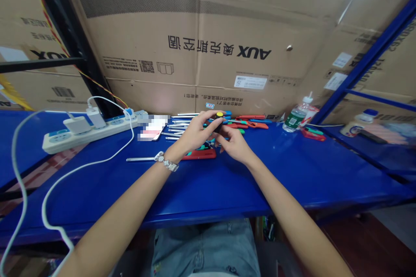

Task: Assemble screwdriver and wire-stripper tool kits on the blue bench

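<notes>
My left hand is closed around a black handle with a round yellow end, which looks like a screwdriver handle held upright. Just to its right, my right hand has its fingers pinched together below the handle; what lies between them is too small and partly hidden. Under both hands rests a red tool with teal and black parts. A silver rod-like tool pokes out left of it, by my bracelet. Behind my hands lie several silver shafts and red-orange handled tools.
A white power strip with chargers and cables runs along the left of the blue table. A phone-like slab lies beside it. A clear bottle stands at the back right. Large cardboard boxes form the back.
</notes>
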`<state>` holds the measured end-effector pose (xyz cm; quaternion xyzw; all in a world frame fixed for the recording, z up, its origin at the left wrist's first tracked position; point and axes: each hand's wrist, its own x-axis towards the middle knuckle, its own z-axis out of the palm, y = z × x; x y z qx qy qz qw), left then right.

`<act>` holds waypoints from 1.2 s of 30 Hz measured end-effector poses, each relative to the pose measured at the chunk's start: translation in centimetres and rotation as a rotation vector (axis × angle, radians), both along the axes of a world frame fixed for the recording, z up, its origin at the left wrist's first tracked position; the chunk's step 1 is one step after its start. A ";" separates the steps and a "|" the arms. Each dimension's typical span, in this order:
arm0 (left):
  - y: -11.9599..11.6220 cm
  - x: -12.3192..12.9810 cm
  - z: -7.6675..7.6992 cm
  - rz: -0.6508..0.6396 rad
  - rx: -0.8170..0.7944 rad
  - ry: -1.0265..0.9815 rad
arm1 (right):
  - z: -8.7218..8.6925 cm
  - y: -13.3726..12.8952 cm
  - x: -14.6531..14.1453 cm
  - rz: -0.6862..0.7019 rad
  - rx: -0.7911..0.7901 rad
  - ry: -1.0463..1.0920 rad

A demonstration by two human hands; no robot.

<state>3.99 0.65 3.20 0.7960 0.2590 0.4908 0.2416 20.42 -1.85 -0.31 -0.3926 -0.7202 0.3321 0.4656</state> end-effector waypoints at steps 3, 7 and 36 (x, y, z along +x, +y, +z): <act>0.1 0.6 -0.2 0.086 -0.026 -0.086 | -0.6 0.3 -0.3 -0.130 0.057 0.003; -0.1 1.4 -0.4 0.166 -0.012 -0.149 | -1.0 0.7 -0.4 -0.183 0.039 0.078; 0.4 0.7 -0.6 0.122 -0.010 -0.179 | -0.8 0.1 -0.8 -0.108 -0.023 0.191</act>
